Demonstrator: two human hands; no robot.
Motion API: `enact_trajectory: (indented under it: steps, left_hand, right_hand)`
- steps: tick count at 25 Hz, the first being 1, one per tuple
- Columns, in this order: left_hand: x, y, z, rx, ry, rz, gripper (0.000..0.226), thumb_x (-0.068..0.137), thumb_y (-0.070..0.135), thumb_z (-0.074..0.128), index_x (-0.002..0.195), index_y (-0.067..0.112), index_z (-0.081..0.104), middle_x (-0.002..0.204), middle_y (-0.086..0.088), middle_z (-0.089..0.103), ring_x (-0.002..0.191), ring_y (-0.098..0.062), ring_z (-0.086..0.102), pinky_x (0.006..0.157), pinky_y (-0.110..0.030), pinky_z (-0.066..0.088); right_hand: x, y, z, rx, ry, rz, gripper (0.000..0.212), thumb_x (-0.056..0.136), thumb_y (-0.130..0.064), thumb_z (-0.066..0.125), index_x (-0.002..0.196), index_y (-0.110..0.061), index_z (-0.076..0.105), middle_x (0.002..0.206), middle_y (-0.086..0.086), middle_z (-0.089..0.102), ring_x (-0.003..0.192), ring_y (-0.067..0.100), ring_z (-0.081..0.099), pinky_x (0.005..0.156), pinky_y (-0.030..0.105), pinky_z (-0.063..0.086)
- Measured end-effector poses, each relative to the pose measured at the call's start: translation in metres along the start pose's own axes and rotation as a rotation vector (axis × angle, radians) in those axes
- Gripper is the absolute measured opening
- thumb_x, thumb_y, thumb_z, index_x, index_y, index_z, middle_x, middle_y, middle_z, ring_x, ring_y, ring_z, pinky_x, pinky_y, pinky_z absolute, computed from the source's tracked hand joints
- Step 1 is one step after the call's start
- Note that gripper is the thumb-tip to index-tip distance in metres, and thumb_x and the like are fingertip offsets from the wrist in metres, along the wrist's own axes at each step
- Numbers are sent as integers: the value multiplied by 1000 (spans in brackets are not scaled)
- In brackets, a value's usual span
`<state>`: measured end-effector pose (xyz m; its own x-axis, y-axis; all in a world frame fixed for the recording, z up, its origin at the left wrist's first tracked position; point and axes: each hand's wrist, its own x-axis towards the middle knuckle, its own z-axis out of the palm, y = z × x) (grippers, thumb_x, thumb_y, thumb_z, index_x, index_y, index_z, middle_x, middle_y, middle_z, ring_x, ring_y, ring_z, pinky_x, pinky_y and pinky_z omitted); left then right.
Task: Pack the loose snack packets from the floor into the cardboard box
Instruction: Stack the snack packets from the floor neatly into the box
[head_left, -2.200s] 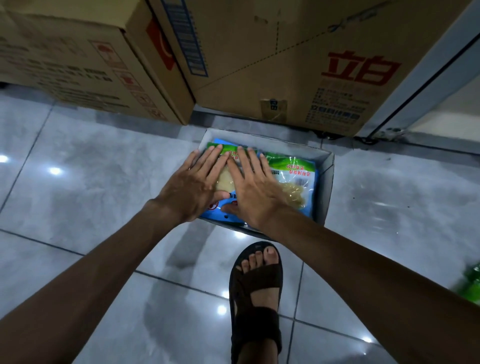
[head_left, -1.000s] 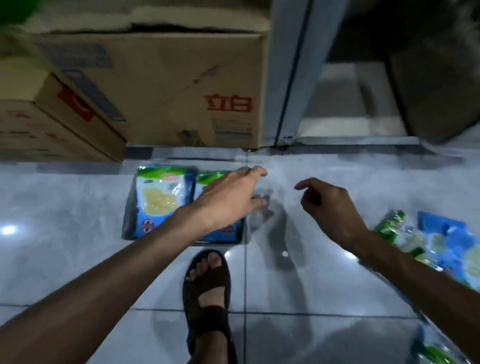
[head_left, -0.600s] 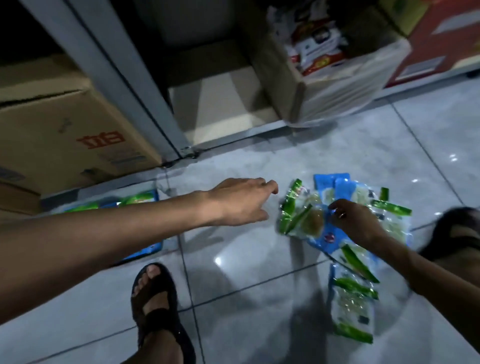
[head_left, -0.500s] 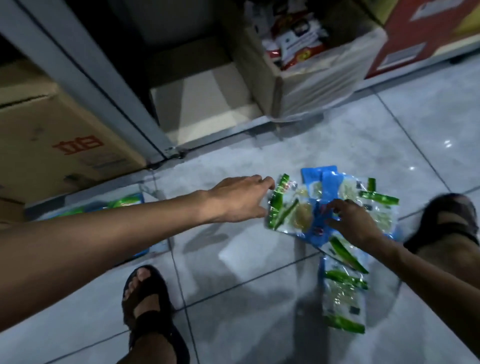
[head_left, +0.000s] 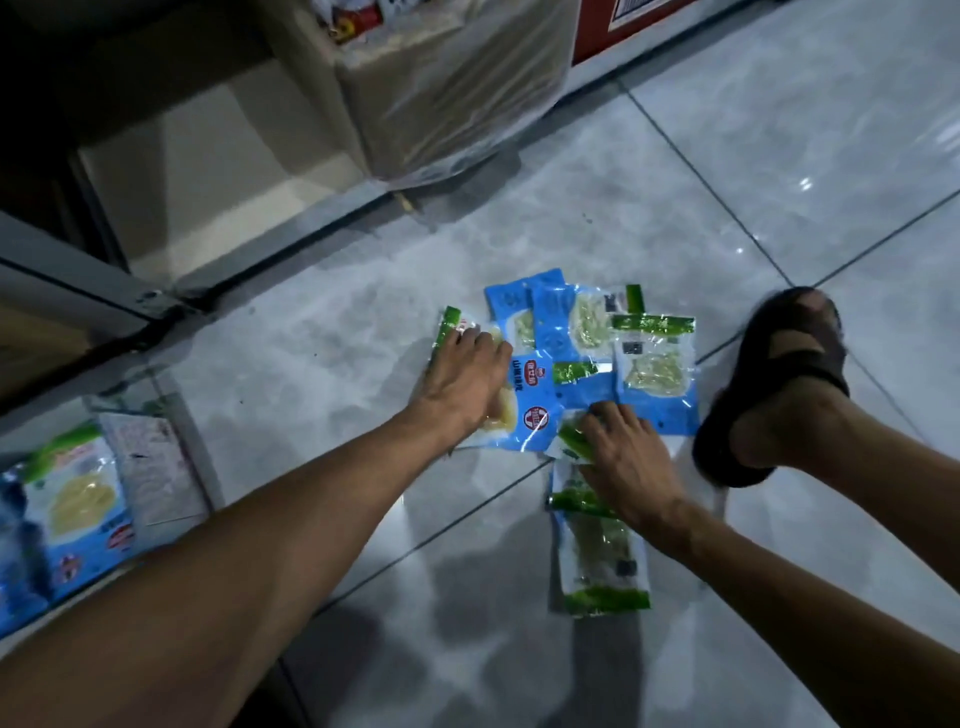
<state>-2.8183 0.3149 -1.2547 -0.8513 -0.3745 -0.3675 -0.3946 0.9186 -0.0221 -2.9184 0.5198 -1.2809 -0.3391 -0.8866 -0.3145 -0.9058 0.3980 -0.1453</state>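
Grey glossy floor tiles (head_left: 779, 156), dark grout lines. Loose snack packets (head_left: 571, 343) heaped mid-floor, well apart from the cardboard box (head_left: 156, 462) at the left edge, which has packets inside. Left hand (head_left: 462, 379) lies flat on the leftmost packet, fingers straight. Right hand (head_left: 628, 457) rests on the nearer packets; cannot tell if it grips. Plastic-wrapped carton (head_left: 447, 88) behind.

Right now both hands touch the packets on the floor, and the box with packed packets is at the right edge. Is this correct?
No. The left hand and right hand do touch the packets on the floor, but the head view shows the box at the left edge.
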Motion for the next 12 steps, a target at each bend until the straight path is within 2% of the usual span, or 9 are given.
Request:
enact_trajectory:
  steps: [3,6,9,12]
  left_hand:
    - [-15,-10,-5,-255,-4,-17,66,74,42,76,126,15,45,119,-9,61,105,-27,59,83,-33,42]
    - [-35,-36,-8,-500,-81,-151,67,71,46,79,123,20,47,110,-7,67,94,-27,64,70,-30,44]
    - [-56,-60,2,-851,-84,-310,51,66,40,84,101,21,51,100,-2,71,85,-23,66,72,-34,54]
    - [-77,-70,9,-1161,-38,-421,41,70,24,84,96,17,54,93,0,70,82,-22,68,74,-40,58]
  right_hand:
    - [-1,-3,-5,17,50,-36,30,73,-11,72,100,-9,62,99,10,65,87,29,59,76,40,50]
    - [-5,-5,-23,66,83,-90,21,71,-16,70,90,-11,61,88,9,68,78,30,62,72,38,50]
    - [-1,-5,-56,63,177,-62,16,73,-8,69,78,-13,55,68,5,62,62,30,59,56,31,40]
    - [13,-10,-93,31,254,-61,17,74,-6,66,81,-13,52,63,6,60,54,31,57,48,31,39]
